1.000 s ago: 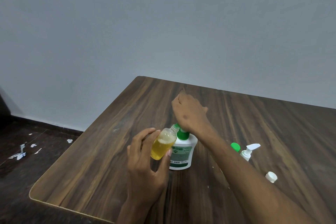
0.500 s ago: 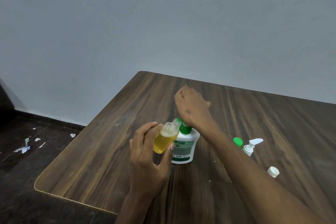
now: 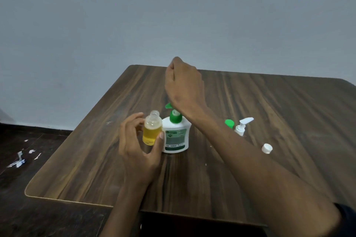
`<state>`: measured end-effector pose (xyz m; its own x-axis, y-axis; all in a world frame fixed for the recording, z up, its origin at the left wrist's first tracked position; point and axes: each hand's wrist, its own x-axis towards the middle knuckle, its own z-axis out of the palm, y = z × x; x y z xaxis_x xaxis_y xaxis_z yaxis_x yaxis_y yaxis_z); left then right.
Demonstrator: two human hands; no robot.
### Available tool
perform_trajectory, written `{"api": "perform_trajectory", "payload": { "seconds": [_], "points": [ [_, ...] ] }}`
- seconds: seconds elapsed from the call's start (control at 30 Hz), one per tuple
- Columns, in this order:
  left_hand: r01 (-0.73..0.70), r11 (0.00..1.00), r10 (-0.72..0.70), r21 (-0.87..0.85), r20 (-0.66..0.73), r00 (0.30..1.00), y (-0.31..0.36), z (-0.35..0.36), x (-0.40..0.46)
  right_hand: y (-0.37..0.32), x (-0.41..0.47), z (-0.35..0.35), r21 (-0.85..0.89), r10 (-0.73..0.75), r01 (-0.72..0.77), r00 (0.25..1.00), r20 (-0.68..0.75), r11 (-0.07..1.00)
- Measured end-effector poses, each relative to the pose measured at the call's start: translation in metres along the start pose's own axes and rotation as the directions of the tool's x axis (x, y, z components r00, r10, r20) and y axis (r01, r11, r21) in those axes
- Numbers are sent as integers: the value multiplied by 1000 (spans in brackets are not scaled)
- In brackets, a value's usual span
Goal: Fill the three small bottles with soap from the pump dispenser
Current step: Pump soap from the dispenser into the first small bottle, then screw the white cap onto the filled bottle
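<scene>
far to my left, scraps of paper (image 3: 18, 160) lay on the dark floor (image 3: 28, 213) beside the wooden table (image 3: 92, 159). my left hand (image 3: 137, 148) pinched a small bottle (image 3: 152, 128) between thumb and fingers, holding it upright above the tabletop; it was clear, uncapped, its threaded neck bare, and yellow soap with a paler layer on top filled it to about the shoulder. it stood just beside the pump dispenser (image 3: 176, 136), which was white with a green and white label and a green collar, and rested on the table near the middle. my right hand (image 3: 183, 86) hung over the dispenser with the fingers curled downward and the back facing me; it hid most of the green pump head (image 3: 168, 105), so i could not tell whether the fingers were touching it or gripping anything. my right forearm crossed the table in front of the things further right: a green cap (image 3: 229, 123), a small white pump sprayer (image 3: 243, 126) just beside it, and a white cap (image 3: 267, 148) lying apart, nearer to me.
</scene>
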<state>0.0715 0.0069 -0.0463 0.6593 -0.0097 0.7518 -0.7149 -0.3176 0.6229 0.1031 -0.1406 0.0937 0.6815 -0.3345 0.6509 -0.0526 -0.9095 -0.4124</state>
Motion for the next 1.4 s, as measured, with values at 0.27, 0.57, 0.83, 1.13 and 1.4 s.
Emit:
{"api": "perform_trajectory", "payload": {
  "seconds": [0.27, 0.57, 0.83, 1.13, 1.4],
  "points": [
    [48, 999, -48, -4, -46, 998, 6, -6, 3, 10, -6, -25, 103, -33, 41, 996, -83, 994],
    [53, 998, -53, 26, -17, 998, 19, -16, -10, 38, -49, -79, 280, -96, 154, 973, -211, 947],
    [102, 963, -102, -248, 13, 995, 92, -1, -65, 227, -144, -141, -65, 346, -344, 938, 18, 937],
    [230, 940, -38, -253, 593, 805, 149, 104, -77, 257, -175, -121, -59, 204, -195, 940, 274, 979],
    [247, 945, -17, -216, 719, 695, 130, 159, -77, 223, -141, -211, 134, 170, -207, 955, 243, 969]
  ]
}}
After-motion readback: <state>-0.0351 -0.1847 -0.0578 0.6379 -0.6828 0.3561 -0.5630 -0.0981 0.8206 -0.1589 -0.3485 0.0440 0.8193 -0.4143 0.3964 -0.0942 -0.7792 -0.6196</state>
